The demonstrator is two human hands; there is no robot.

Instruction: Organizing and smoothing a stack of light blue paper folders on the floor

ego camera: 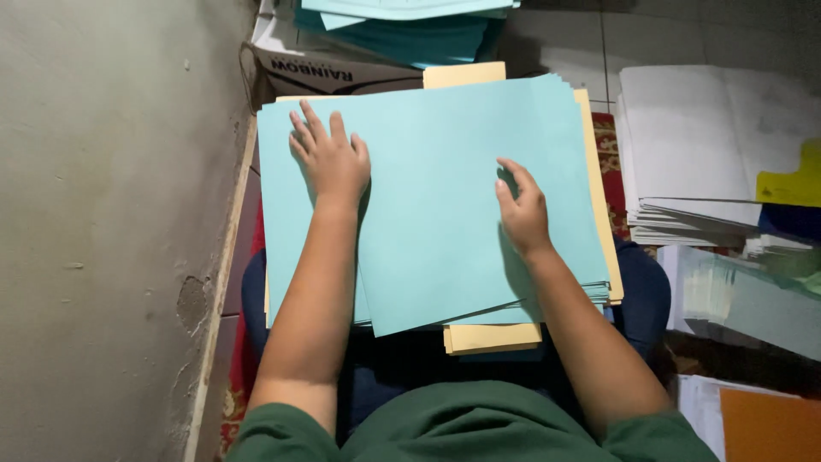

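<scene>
- Nearest the camera, a dark green fabric shirt [479,428] fills the bottom edge; both bare forearms extend from it toward the paper.
- Grey plaster wall [103,231] occupies the far left, with a chipped patch low down beside a pale wooden edge strip [224,265].
- Left hand [332,158] lies palm-down, fully open and flat, fingers spread slightly, on the upper left area of the top sheet. It grips nothing; it presses on the sheet.
- Stack of light blue-green paper sheets [428,214] rests on the person's lap, over dark blue trousers [637,291]. The sheets are fanned unevenly, with the top sheet turned slightly against those below.
- Pale yellow card sheets [492,336] lie under the blue-green stack and show at its top, right and bottom edges.
- Second pile of darker teal paper [410,30] sits at the top centre, on a cardboard box [325,73], well apart from the hands.
- Right hand [522,210] rests on the right half of the same top sheet, loosely open, fingers gently curled, index finger extended, fingertips touching the paper. It holds nothing.
- Stack of white paper sheets [684,145] lies to the right on the floor, beside a patterned red mat [609,162].
- Bright yellow sheet [791,184] overlaps the white stack at the far right edge.
- Orange card [770,423] sits in the lower right corner.
</scene>
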